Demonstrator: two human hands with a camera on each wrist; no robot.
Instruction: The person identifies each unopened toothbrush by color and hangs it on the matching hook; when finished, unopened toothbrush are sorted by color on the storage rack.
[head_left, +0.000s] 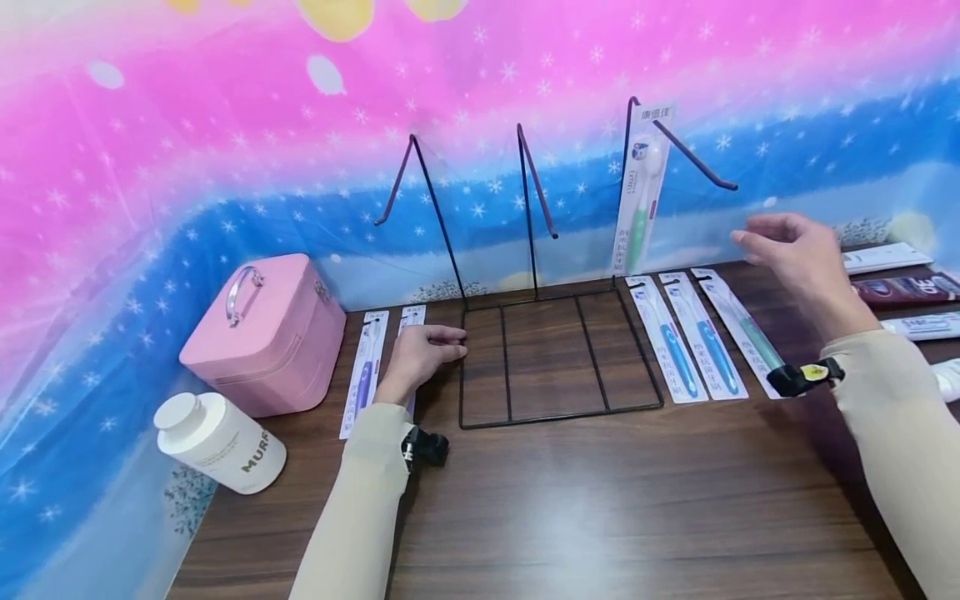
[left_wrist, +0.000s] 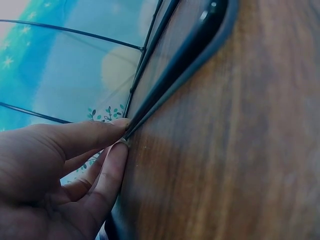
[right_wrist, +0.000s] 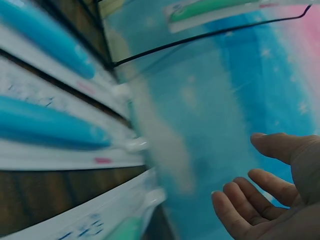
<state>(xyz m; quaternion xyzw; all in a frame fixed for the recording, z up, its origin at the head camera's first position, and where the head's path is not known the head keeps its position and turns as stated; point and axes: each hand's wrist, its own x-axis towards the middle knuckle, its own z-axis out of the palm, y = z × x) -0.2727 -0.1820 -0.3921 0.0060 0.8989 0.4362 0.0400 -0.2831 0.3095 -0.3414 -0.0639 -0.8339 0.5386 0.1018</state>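
My left hand (head_left: 423, 357) pinches the left side wire of a black wire display rack (head_left: 561, 417) between thumb and fingertips; the left wrist view shows the grip on the wire (left_wrist: 172, 77) close up. From the rack's right hook hangs a packaged green toothbrush (head_left: 640, 225), while the other two hooks are bare. To the right of that hook my right hand (head_left: 801, 260) is raised, fingers loosely bent and apart, holding nothing. Below it lie two packaged blue toothbrushes (head_left: 670, 346) and a packaged green toothbrush (head_left: 752, 333), its lower end overlapped by the wrist camera.
Left of the rack lie a packaged purple toothbrush (head_left: 364, 379) and another pack (head_left: 412, 317), partly hidden by my left hand. Beyond them stand a pink case (head_left: 262, 350) and a white bottle (head_left: 225, 446). Toothpaste boxes (head_left: 907, 288) lie at far right. A patterned cloth (head_left: 480, 75) hangs behind.
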